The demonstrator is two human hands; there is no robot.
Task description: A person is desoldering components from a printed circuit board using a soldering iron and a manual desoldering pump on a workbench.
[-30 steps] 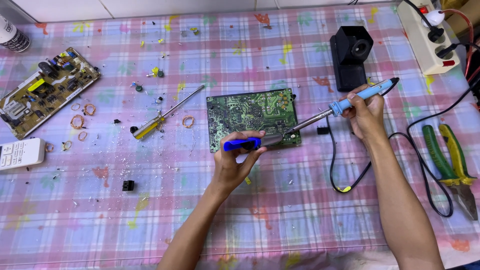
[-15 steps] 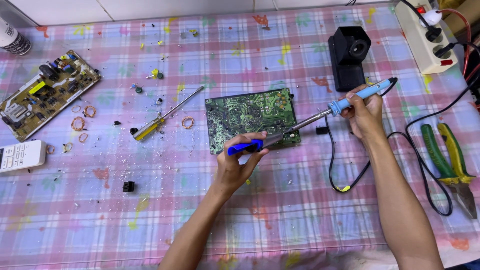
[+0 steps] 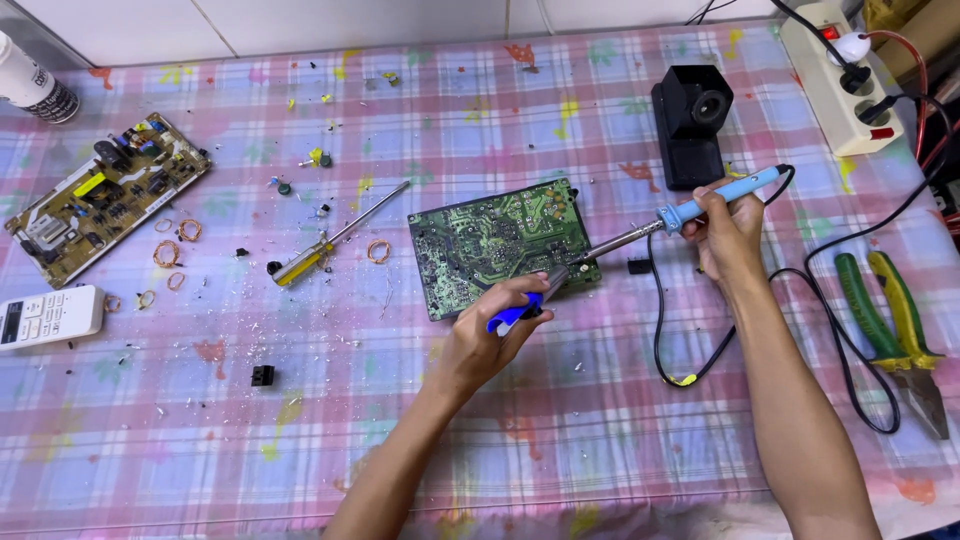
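Observation:
A green circuit board (image 3: pixel 490 240) lies solder side up in the middle of the checked tablecloth. My right hand (image 3: pixel 728 235) grips a blue-handled soldering iron (image 3: pixel 700 205) whose metal tip reaches the board's lower right edge. My left hand (image 3: pixel 490 335) holds a blue desoldering pump (image 3: pixel 520 310) with its nozzle at the same spot, close to the iron's tip. The iron's black cord (image 3: pixel 700 370) loops across the cloth to the right.
A black iron stand (image 3: pixel 692 125) sits behind the board, and a power strip (image 3: pixel 830 70) at back right. Green and yellow pliers (image 3: pixel 895 335) lie far right. A yellow screwdriver (image 3: pixel 330 245), copper coils (image 3: pixel 378 250), another circuit board (image 3: pixel 105 195), a white remote (image 3: pixel 45 318) and a bottle (image 3: pixel 30 85) are left.
My left hand has tilted the pump and brought its nozzle nearer the iron's tip. My right hand and the iron have barely moved.

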